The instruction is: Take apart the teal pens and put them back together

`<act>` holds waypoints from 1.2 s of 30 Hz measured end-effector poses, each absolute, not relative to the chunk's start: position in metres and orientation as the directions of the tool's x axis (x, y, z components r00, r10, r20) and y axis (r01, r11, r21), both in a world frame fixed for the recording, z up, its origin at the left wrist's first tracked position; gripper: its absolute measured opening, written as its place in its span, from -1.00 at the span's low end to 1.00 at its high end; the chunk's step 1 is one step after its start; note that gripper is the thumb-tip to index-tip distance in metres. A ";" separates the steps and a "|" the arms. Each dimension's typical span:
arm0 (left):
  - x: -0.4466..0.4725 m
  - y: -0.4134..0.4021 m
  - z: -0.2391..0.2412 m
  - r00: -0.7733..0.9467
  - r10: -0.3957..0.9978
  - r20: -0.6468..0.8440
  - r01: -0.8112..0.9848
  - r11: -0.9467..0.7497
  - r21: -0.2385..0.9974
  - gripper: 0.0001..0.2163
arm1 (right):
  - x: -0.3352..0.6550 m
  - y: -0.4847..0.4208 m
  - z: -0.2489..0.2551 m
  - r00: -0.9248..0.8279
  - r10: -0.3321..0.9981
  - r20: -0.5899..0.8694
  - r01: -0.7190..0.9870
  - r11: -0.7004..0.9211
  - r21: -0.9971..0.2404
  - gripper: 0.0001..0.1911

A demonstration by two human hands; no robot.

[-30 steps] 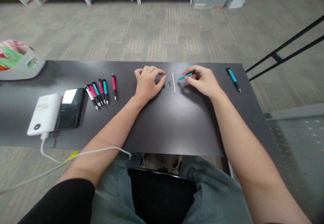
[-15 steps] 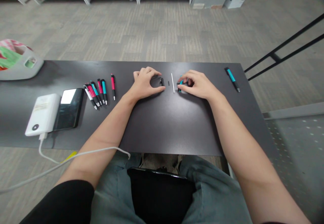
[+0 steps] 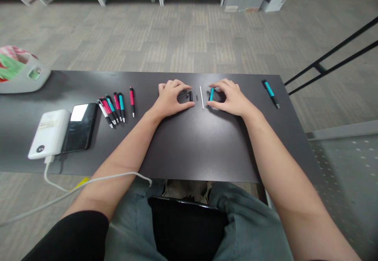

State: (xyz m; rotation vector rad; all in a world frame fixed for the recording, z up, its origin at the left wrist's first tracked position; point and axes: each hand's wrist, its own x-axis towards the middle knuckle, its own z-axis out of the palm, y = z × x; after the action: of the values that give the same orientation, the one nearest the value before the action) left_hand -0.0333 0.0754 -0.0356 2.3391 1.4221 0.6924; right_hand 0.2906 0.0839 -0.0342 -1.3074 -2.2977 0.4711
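My left hand (image 3: pixel 170 97) rests on the black table (image 3: pixel 191 147) with thumb and forefinger curved around a short black pen part (image 3: pixel 190 95), touching its ends. My right hand (image 3: pixel 230 97) pinches a teal pen barrel (image 3: pixel 211 94) that lies on the table, pointing away from me. Between the hands lie a thin white refill (image 3: pixel 201 97) and a tiny dark piece (image 3: pixel 197 97).
A row of several red, teal and white pens (image 3: pixel 113 107) and one red pen (image 3: pixel 132 99) lie to the left. A whole teal pen (image 3: pixel 270 91) lies at the far right. A phone (image 3: pixel 79 126), a white power bank (image 3: pixel 49 133) with its cable, and a grey bag (image 3: pixel 22 76) sit at the left.
My right hand has brought the teal barrel down from above the table and turned it to lie flat beside the refill. My left hand has barely shifted around the black part.
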 end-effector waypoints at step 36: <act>-0.004 0.039 -0.011 0.655 0.729 0.201 0.620 -0.670 0.408 -0.90 | 0.280 0.099 -0.041 0.043 0.866 0.498 0.664 0.347 -0.663 -0.65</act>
State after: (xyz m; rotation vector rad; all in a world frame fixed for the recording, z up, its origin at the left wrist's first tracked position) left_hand -0.0041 0.0391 -0.0112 2.5705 1.0787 0.5061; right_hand 0.2802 0.0986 -0.0411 -1.3818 -1.6836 0.2743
